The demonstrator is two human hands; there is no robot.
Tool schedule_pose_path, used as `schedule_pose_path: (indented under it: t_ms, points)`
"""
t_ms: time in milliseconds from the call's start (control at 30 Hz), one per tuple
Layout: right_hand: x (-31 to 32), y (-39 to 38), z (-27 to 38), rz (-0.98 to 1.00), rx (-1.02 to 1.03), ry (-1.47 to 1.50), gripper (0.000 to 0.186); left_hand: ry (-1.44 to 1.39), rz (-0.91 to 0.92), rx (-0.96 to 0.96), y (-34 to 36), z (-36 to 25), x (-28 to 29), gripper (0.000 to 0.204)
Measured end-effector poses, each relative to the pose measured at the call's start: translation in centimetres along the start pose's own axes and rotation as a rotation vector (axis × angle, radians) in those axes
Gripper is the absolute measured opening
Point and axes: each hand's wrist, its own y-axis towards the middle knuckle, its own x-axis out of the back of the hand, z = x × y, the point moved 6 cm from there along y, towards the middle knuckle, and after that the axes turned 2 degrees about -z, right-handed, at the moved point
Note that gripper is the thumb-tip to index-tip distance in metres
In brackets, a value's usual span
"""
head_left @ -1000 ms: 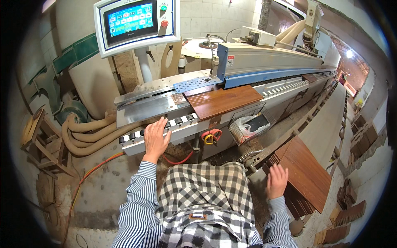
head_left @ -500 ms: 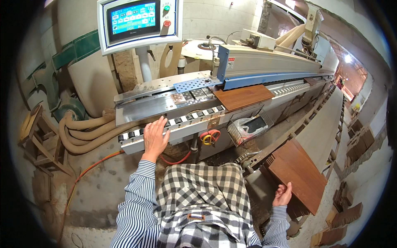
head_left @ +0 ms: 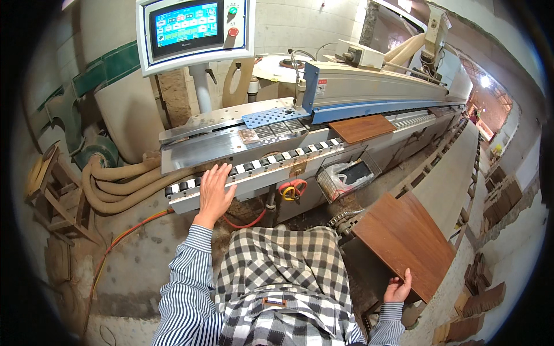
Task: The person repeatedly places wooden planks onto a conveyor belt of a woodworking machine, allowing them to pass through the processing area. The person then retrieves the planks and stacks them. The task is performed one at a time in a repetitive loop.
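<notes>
My left hand (head_left: 214, 193) lies with its fingers stretched out on the front roller rail (head_left: 254, 167) of a long edge-banding machine, holding nothing. At the lower right, my right hand (head_left: 398, 286) grips the near edge of a brown wooden board (head_left: 386, 236), thumb at the top and fingers partly hidden at the edge. This board lies shifted to the left over another brown board (head_left: 430, 222). A separate brown board (head_left: 362, 128) sits on the machine's rollers, its far edge under the blue-edged pressure beam (head_left: 381, 105).
A control screen (head_left: 186, 26) with green and red buttons stands at the upper left. Red-handled scissors (head_left: 292, 190) hang beside a wire basket (head_left: 349, 177). Thick hoses (head_left: 124, 176) and a wooden stool (head_left: 63, 196) are at left. Board stacks (head_left: 502, 210) lie along the right.
The board on the machine has moved right along the rollers. My right hand has taken hold of the top board, which has slid left and nearer. My left hand has barely moved.
</notes>
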Motion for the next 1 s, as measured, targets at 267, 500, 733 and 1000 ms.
schedule_pose_path:
  t_ms: [267,500,733,1000]
  points:
    - [-12.8,-5.6,-5.7,0.521,-0.244,-0.014,0.030,-0.371,0.100,-0.058,-5.5,-7.1,5.0,0.067]
    - [-28.1,-12.1,-16.8,0.931,-0.637,-0.118,0.022,-0.156,0.086,-0.046,-8.6,-6.4,9.1,0.069]
    - [-34.8,-17.8,-23.5,1.118,-0.894,-0.138,0.031,0.028,-0.059,0.140,-8.8,1.9,10.5,0.056]
    - [-29.0,-14.5,-18.5,1.237,-0.507,-0.578,0.038,0.016,-0.071,0.272,-4.1,8.4,8.3,0.058]
